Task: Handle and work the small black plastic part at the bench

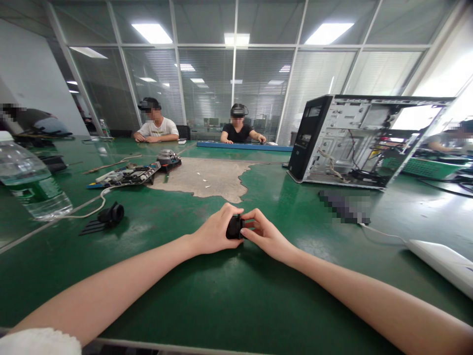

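Observation:
Between my two hands is a small black cylindrical part (234,228) with a raised rim on its right end, just over the green table (207,296). My left hand (214,229) wraps round its left side, thumb and fingers closed on it. With thumb and fingertips, my right hand (264,234) pinches the rim at the right end. The fingers cover much of the part, so its exact kind cannot be made out. To the left lies another black part (111,214) with a round opening and flat prongs.
An opened computer case (354,143) stands at right, near a white power bank (443,261) with a cable. A water bottle (33,182) and circuit boards (127,175) are at left. Bare worn patch (207,177) ahead. Two people (157,128) sit across the table; others are at the sides.

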Available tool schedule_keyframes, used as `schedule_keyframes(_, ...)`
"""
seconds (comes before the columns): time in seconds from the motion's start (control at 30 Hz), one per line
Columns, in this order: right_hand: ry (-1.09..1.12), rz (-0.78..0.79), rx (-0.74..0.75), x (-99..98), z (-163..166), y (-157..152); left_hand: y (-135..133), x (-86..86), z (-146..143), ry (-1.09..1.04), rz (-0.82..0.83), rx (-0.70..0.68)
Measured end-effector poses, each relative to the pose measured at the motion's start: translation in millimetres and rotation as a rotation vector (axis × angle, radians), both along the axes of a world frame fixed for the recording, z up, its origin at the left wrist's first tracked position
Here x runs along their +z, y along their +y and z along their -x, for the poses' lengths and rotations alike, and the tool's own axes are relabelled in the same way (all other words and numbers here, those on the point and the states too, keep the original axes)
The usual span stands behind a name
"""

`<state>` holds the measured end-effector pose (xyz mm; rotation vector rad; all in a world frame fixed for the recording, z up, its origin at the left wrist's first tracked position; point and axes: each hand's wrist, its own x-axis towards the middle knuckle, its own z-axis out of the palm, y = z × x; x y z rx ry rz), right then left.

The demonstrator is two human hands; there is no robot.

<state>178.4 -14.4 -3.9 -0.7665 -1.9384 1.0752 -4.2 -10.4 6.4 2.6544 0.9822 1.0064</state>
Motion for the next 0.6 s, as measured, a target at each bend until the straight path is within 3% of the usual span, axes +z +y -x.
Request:
schedule_keyframes(0.47,0.014,-0.096,-0.022,1.0,-0.7,-0.2,0.3,-1.7,0.5,0.003,-0.009,0.005)
schedule_keyframes(0.6,0.002,-0.043,-0.039,1.8,0.3,0.0,0.2,-1.2,-0.2,0.006,-0.006,0.01)
